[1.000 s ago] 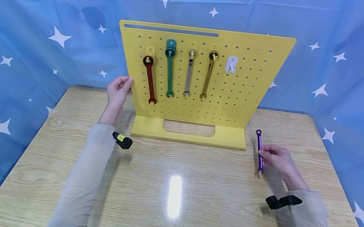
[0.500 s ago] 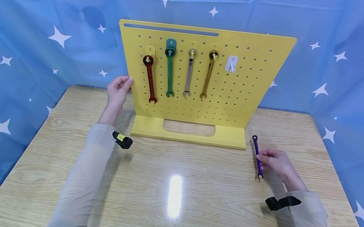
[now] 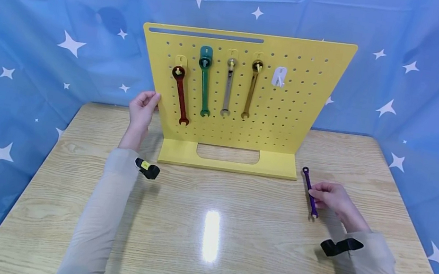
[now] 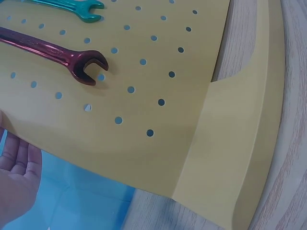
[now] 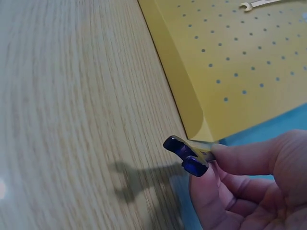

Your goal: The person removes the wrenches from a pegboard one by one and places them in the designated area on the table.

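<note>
A yellow pegboard stands upright on its base at the back of the table. My left hand grips the board's left edge, thumb in front and fingers behind. To the right of the board, my right hand pinches a purple combination wrench near its middle, ring end pointing away; its open end faces the camera in the right wrist view, above its shadow. On the board hang a red wrench, a green wrench, a silver wrench and a gold wrench. A white hook holds nothing.
The wooden table runs in front of the board, with a bright light reflection on it. Behind it hangs a blue curtain with white stars. The board's base has a cut-out slot, and its front lip edges the tabletop.
My right hand has come slightly nearer with the purple wrench, whose ring end has swung a little left and toward me. The left hand keeps its grip on the board.
</note>
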Motion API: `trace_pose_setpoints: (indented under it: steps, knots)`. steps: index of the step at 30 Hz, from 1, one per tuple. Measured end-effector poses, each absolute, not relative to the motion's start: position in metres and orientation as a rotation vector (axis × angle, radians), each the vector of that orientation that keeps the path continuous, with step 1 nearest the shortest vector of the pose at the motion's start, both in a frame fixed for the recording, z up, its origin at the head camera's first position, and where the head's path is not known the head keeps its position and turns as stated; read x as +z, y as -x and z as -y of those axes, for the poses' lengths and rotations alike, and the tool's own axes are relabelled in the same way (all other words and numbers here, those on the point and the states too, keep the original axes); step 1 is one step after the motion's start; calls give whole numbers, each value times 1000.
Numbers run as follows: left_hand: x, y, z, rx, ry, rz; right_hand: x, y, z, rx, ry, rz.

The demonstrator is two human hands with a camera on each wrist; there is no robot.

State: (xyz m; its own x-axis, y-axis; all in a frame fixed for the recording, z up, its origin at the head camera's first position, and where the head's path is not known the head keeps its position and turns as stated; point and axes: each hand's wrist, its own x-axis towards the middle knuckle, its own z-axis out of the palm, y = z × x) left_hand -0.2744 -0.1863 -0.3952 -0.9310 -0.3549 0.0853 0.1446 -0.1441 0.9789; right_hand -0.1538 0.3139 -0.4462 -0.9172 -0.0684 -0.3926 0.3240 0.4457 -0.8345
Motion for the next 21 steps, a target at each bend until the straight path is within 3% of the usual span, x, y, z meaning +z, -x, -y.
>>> trace_pose_setpoints:
  steps: [21]
  knots:
    - [-393,274,185,-2156,-260,1804,-455,154,-312,-1404,-238,-2365]
